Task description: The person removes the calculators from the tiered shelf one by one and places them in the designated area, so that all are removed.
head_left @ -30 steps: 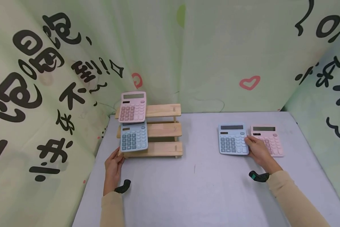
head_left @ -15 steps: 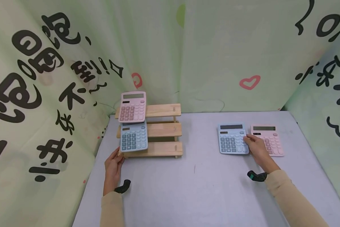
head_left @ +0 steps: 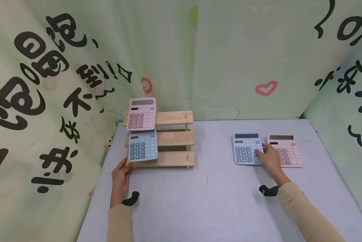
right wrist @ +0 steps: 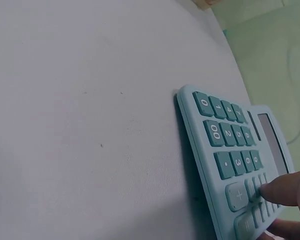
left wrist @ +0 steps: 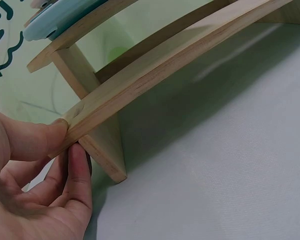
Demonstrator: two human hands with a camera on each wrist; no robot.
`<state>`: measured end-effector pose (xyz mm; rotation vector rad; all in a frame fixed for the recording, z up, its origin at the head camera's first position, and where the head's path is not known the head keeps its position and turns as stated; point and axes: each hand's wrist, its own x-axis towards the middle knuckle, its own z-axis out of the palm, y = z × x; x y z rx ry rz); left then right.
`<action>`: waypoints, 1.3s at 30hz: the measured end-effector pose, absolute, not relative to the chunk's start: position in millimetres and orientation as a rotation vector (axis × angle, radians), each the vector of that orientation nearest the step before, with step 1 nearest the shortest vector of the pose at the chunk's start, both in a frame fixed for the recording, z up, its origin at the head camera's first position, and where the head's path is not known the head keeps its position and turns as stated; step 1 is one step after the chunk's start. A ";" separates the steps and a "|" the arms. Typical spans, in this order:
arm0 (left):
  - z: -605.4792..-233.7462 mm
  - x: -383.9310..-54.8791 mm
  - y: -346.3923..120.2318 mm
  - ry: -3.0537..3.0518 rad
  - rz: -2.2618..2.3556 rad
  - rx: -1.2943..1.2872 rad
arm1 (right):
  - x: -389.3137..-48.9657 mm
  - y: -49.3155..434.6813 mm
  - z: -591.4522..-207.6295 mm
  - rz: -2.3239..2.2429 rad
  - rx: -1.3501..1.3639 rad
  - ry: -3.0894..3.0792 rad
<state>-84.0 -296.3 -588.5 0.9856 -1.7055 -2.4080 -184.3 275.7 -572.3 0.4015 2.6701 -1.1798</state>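
My left hand (head_left: 120, 178) pinches the left end of the lowest slat of a three-tier wooden rack (head_left: 174, 158); in the left wrist view the thumb (left wrist: 37, 140) lies on top and the fingers are beneath. On the rack's left side, a pink calculator (head_left: 142, 114) leans above a light blue calculator (head_left: 143, 146). At the right of the table, my right hand (head_left: 271, 161) grips the right edge of another blue calculator (head_left: 245, 149), thumb on its keys. The right wrist view shows the thumb (right wrist: 282, 190) on this calculator (right wrist: 232, 150); the other fingers are partly hidden.
A second pink calculator (head_left: 292, 156) lies right beside the gripped blue one, partly behind my right hand. White cloth covers the table (head_left: 199, 205). Pale green curtains (head_left: 226, 60) with black lettering enclose its back and sides.
My right hand has shifted slightly left, and its thumb has moved further in over the blue calculator's keys. The left hand and the rack have stayed in place.
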 end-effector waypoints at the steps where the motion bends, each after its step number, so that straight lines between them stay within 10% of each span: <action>1: -588.7 -83.9 -296.5 -1.706 -2.410 0.982 | -183.7 275.2 -571.8 -1.162 0.396 2.684; 39: -589.6 -85.1 -294.9 -1.710 -2.396 0.985 | -176.8 247.2 -553.1 -1.066 0.270 3.006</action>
